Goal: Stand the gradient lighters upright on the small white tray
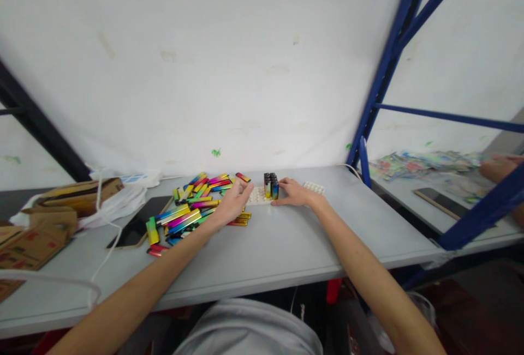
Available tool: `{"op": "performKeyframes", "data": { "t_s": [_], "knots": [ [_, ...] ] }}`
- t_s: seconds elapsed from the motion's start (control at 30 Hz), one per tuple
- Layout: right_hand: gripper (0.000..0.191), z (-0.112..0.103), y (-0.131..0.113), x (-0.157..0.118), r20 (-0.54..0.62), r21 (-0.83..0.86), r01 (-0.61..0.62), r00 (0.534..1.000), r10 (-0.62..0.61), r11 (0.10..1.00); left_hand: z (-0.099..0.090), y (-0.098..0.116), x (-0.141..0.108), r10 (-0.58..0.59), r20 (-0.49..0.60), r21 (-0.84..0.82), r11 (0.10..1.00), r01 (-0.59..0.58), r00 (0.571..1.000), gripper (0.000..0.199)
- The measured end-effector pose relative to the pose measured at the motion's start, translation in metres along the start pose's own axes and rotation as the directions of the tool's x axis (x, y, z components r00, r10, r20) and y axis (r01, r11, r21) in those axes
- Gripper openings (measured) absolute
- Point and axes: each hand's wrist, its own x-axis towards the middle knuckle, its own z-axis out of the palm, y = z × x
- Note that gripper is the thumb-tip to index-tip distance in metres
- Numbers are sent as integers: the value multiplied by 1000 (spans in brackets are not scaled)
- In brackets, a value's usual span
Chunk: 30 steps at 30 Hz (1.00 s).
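A small block of upright lighters (271, 186) with black tops stands in a white holed tray (258, 196). My right hand (292, 192) rests against the block's right side, its thumb and fingers apart and its thumb low at the tray's front edge. My left hand (235, 201) is at the tray's left end, beside a loose heap of shiny multicoloured lighters (184, 216). Its fingers are spread and slightly curved, with nothing visible between them. Part of the tray is hidden behind my hands. More of the white holed tray material (314, 187) shows beyond my right wrist.
A dark phone (141, 223) lies left of the heap, near a white cable (107, 254) and torn cardboard boxes (36, 243). Blue rack posts (379, 79) stand at the right. Beyond them are another phone (442, 203), colourful wrappers (421, 164) and another person's hand (499, 167).
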Motion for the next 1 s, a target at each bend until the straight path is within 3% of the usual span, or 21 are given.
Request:
{"op": "performKeyframes", "data": {
  "t_s": [0.13, 0.23, 0.43, 0.67, 0.83, 1.0],
  "knots": [
    [72, -1, -2, 1, 6, -13, -11, 1000, 11, 1000, 4, 8, 4, 114, 79, 50, 992, -118, 990, 46],
    [71, -3, -5, 1, 8, -18, -10, 1000, 10, 1000, 5, 19, 11, 264, 42, 124, 956, -267, 964, 46],
    [69, -5, -8, 0, 2, -23, -15, 1000, 15, 1000, 2, 25, 29, 360, 113, 199, 905, -376, 926, 37],
    [68, -6, -9, 0, -4, -26, -18, 1000, 18, 999, 6, 17, 31, 381, 5, 181, 909, -376, 924, 34],
    [73, -9, -12, -1, 30, -41, -23, 999, 24, 999, -1, 32, 22, 381, -14, 162, 913, -374, 924, 35],
    [70, -8, -11, -1, 7, -39, -32, 999, 33, 999, -2, 37, 24, 393, 68, 141, 906, -399, 917, 38]
  ]
}}
